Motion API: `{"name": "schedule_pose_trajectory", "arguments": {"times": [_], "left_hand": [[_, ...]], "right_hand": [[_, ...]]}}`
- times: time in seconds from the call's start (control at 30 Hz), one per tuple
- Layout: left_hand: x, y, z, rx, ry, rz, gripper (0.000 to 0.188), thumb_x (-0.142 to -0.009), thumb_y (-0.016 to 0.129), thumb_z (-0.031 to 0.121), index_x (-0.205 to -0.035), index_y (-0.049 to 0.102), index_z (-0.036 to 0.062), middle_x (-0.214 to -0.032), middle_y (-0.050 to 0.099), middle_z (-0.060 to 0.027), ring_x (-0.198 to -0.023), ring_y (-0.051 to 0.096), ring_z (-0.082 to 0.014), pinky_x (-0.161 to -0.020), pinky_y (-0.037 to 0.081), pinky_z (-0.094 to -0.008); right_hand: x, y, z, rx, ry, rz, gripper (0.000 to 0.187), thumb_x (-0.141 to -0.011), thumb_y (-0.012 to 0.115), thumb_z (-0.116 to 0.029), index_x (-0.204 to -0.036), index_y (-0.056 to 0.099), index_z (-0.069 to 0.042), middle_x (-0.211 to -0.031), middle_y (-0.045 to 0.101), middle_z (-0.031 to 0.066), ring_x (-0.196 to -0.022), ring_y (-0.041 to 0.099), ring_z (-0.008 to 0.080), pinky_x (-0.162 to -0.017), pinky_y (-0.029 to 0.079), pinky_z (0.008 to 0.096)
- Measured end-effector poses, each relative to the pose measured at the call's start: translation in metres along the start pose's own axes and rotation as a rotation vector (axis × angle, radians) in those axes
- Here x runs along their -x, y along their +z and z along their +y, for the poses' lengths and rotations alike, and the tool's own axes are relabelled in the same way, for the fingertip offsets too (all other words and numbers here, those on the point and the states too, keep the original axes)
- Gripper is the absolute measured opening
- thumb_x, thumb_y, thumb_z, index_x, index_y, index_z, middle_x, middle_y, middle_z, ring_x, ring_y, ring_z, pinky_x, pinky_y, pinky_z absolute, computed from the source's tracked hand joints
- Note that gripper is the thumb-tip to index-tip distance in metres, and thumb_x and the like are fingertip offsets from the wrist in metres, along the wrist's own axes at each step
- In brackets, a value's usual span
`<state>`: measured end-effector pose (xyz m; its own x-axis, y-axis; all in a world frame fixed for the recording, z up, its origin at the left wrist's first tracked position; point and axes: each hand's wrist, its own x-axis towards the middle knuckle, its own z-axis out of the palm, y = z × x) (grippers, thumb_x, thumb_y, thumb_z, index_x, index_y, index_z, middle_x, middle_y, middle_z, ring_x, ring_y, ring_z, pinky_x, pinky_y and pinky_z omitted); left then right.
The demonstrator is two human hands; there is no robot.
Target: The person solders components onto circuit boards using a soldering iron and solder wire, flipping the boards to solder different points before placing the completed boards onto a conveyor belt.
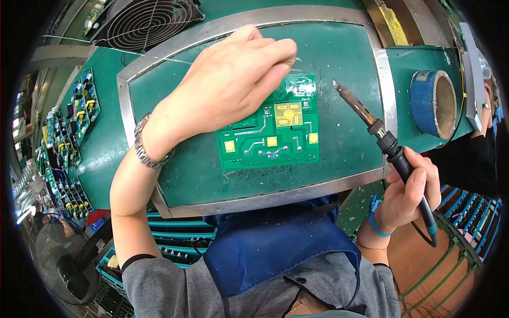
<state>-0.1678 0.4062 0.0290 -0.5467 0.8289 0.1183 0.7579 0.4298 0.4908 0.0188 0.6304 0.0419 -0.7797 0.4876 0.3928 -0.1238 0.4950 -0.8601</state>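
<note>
A green circuit board (249, 157) with yellow square patches lies on the green work surface in front of me. Above its far part is my left hand (238, 79), its fingers pinched on a thin solder wire (154, 55) that runs in from the far left. A short end of wire shows past the fingertips. The hand and wrist hide the board's far left part. My right hand (411, 191) grips the handle of a soldering iron (379, 130). The iron's tip points up and left, just right of the board and apart from it.
A metal frame (389, 90) edges the work surface. A round fan grille (151, 24) stands at the far left, with several populated circuit boards (85, 106) along the left. At right are a blue ring-shaped roll (427, 103), a metal tray (397, 26) and another person's arm (485, 114).
</note>
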Motion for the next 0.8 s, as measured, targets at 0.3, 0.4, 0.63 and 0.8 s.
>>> {"name": "schedule_pose_trajectory", "arguments": {"times": [0.3,0.4,0.63,0.8], "left_hand": [[0.012,0.004,0.003,0.211,-0.084,0.036,0.006,-0.086,0.060,0.000,-0.087,0.054,0.0004,-0.089,0.061,-0.0100,-0.097,0.060,-0.0248,-0.079,0.049,-0.0350],[0.012,0.005,0.003,0.191,-0.092,0.038,0.006,-0.086,0.060,0.000,-0.087,0.054,0.0003,-0.088,0.061,-0.0097,-0.099,0.063,-0.0253,-0.078,0.049,-0.0346],[0.011,0.003,0.006,0.143,-0.115,0.006,0.007,-0.088,0.061,0.002,-0.087,0.054,0.0000,-0.085,0.060,-0.0090,-0.100,0.064,-0.0258,-0.078,0.049,-0.0343],[0.009,0.006,0.007,0.105,-0.091,0.028,0.008,-0.088,0.062,0.003,-0.087,0.055,0.0006,-0.085,0.061,-0.0088,-0.095,0.063,-0.0250,-0.076,0.048,-0.0345]], "right_hand": [[-0.014,0.012,0.006,0.027,0.081,-0.147,0.034,-0.091,0.050,-0.017,-0.091,0.065,0.013,-0.068,0.060,0.0137,-0.047,0.049,0.0110,-0.048,0.038,0.0216],[-0.014,0.014,0.008,0.035,0.112,-0.178,0.035,-0.091,0.050,-0.018,-0.091,0.066,0.013,-0.070,0.061,0.0145,-0.047,0.050,0.0112,-0.048,0.038,0.0217],[-0.012,0.018,0.004,0.034,0.095,-0.131,0.026,-0.087,0.056,-0.017,-0.091,0.071,0.004,-0.061,0.059,0.0044,-0.049,0.054,0.0072,-0.048,0.038,0.0191],[-0.010,0.020,0.000,0.086,0.061,-0.166,0.034,-0.091,0.051,-0.019,-0.091,0.066,0.011,-0.068,0.061,0.0140,-0.047,0.050,0.0109,-0.050,0.038,0.0213]]}}
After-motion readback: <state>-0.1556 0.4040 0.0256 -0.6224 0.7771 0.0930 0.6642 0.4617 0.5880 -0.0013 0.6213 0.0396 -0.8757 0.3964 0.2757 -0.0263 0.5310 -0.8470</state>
